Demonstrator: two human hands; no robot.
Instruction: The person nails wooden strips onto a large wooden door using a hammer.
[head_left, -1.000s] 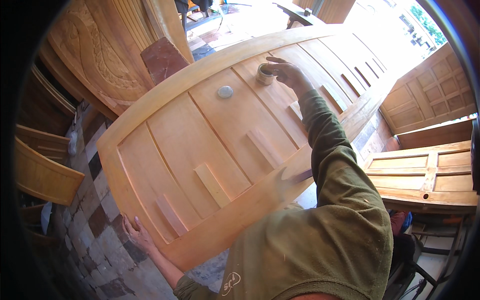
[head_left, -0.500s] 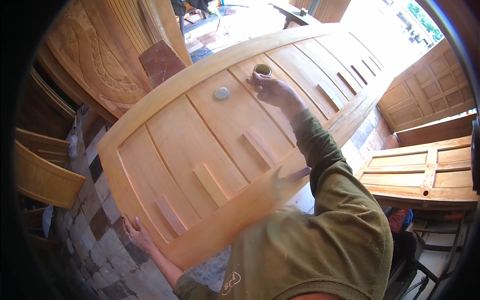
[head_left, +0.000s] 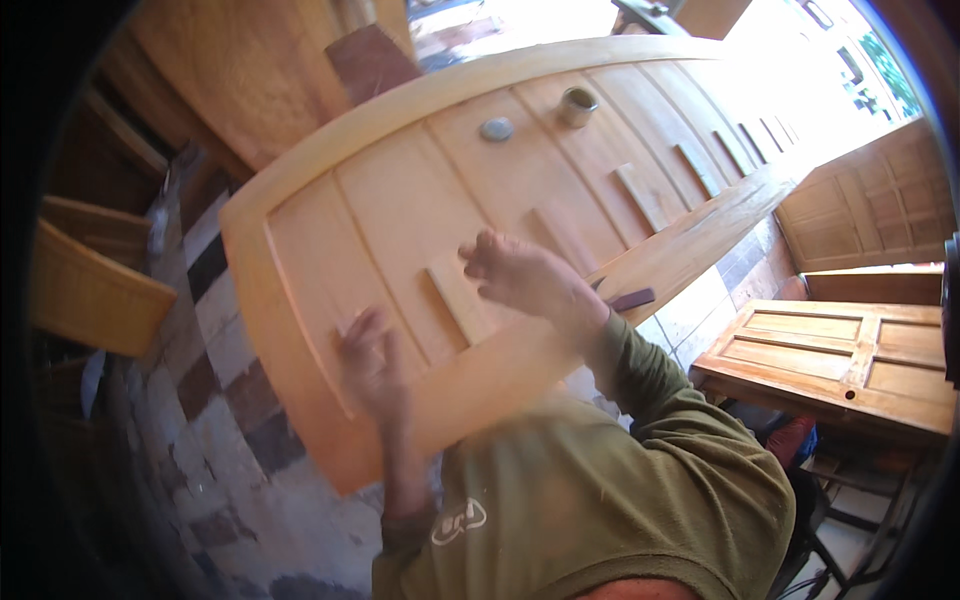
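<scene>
Both my hands are moving in from before: right hand (head_left: 520,275), fingers loosely curled, hovering over the door panel (head_left: 420,200); left hand (head_left: 372,362), blurred, open, resting on its near rail. Small can (head_left: 577,106) and lid (head_left: 496,129) are sitting beyond.

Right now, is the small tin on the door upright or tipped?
Upright. The small tin stands on the wooden door with its open mouth facing up; a round lid lies beside it.

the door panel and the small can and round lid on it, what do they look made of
Door panel: pale wood, seemingly bare or lightly finished; grain lines and raised slats show. Small can: probably metal, with a dull brassy sheen and an open top. Round lid: likely metal too, grey and smooth, though it is too small to be sure.
</scene>
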